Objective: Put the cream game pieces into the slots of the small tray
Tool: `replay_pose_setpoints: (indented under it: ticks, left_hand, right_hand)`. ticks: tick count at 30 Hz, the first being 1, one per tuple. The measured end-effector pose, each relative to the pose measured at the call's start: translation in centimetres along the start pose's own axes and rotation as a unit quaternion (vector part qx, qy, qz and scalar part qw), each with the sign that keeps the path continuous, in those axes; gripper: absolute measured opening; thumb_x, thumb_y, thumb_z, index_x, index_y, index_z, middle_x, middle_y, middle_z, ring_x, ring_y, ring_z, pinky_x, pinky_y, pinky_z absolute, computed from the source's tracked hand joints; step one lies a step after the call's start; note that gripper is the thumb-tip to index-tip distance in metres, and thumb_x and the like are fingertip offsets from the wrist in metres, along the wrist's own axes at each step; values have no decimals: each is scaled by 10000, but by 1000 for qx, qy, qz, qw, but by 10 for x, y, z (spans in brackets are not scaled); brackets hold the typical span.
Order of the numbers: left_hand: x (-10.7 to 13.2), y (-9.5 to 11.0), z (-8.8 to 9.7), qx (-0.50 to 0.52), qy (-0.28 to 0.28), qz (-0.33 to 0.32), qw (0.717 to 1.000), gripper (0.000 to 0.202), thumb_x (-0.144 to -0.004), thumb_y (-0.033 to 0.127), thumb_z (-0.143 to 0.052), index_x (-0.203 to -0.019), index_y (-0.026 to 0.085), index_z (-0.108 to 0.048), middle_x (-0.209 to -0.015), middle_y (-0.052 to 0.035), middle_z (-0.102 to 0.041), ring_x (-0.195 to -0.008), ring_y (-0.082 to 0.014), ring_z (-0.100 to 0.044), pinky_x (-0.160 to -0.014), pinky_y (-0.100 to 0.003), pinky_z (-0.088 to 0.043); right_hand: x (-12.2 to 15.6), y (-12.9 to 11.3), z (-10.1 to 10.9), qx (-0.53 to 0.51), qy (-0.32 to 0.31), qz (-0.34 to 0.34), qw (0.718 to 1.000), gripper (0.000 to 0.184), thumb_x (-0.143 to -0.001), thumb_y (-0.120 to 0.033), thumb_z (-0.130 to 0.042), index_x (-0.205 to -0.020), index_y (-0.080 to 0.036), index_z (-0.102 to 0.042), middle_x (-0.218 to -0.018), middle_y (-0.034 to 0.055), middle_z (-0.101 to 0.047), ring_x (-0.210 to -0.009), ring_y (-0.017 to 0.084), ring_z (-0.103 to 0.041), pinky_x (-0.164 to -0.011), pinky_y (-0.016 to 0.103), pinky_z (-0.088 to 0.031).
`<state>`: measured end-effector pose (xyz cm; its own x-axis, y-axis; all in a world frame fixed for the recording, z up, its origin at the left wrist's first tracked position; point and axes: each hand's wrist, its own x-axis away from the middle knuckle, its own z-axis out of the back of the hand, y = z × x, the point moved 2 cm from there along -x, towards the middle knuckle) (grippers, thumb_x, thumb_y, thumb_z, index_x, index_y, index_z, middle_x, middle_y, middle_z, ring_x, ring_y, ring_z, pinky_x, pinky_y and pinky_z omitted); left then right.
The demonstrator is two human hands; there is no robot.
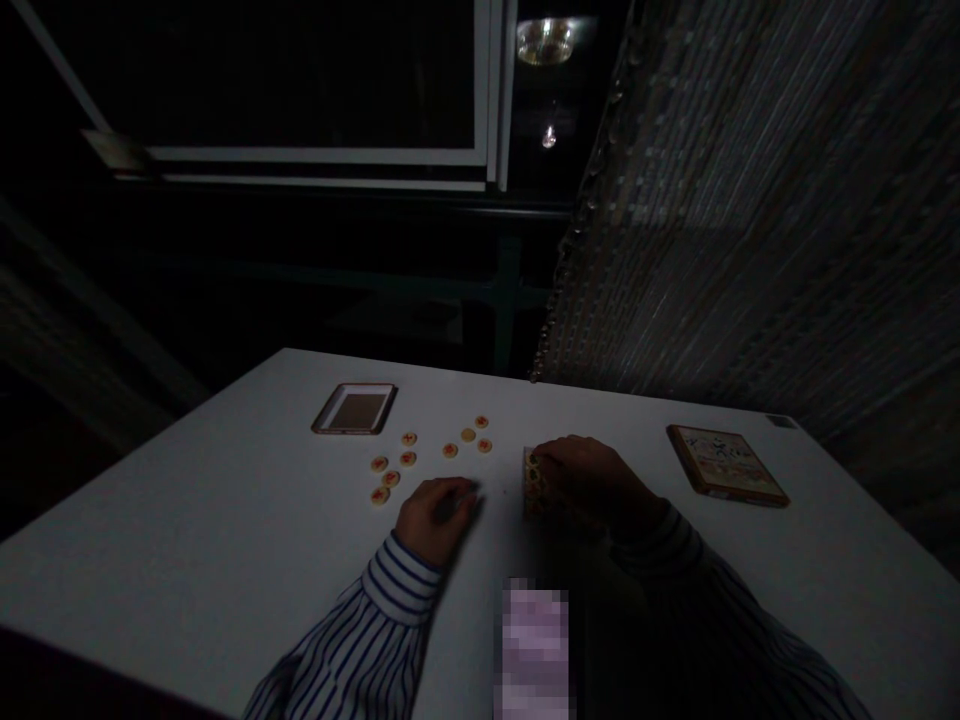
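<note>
Several round cream game pieces with red marks lie scattered on the white table. My left hand rests on the table just below them, fingers curled under, and I cannot make out anything in it. My right hand is closed over a small box holding more round pieces, gripping its upper edge. Both arms wear striped sleeves.
A small rectangular tray or lid sits at the back left of the table. A flat board-game box lies at the right. A beaded curtain hangs behind the table's right side. The room is dark.
</note>
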<state>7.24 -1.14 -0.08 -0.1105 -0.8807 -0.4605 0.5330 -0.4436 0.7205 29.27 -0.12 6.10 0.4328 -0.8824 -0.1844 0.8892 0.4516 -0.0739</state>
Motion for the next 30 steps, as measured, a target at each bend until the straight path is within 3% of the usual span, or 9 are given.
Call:
replay_pose_setpoints:
  ticks: [7,17,22,30]
  left_hand:
    - [1,-6,31,-90,-34,-31,995,195,-726,292,-532,-855,184,-630,-825,-52,-671,-785,-172,-607,-748,-342,-484]
    - [9,-31,61,-120,52,0,991,215,-710,346,-515,-814,205,-640,-809,-41,-667,-762,-179,-608,-723,-319,-489]
    - [11,-46,72,-151,61,27,986,248,-722,367,-489,-842,206,-634,-836,-43,-667,-785,-188,-600,-755,-332,-474]
    - [11,-69,75,-233,72,-3,970,270,-739,376,-455,-854,195,-620,-828,-63,-663,-775,-202,-594,-743,-334,-456]
  right_hand:
    - [-7,-16,-1,-16,-11,27,999,301,-833,-254,-351,-1024,-181,-571,-950,64,-627,-839,162,-556,-733,282,-394]
    - [-23,-42,-2,-19,-28,83,996,287,-838,-247,-342,-994,-177,-572,-938,60,-622,-861,162,-543,-755,292,-380]
    - [-31,-54,-6,-34,-39,106,993,280,-835,-245,-353,-1000,-173,-567,-968,57,-608,-898,154,-531,-795,286,-365]
    - [-45,-72,-14,-43,-22,127,991,276,-837,-228,-344,-976,-170,-577,-930,61,-611,-900,145,-528,-813,278,-367]
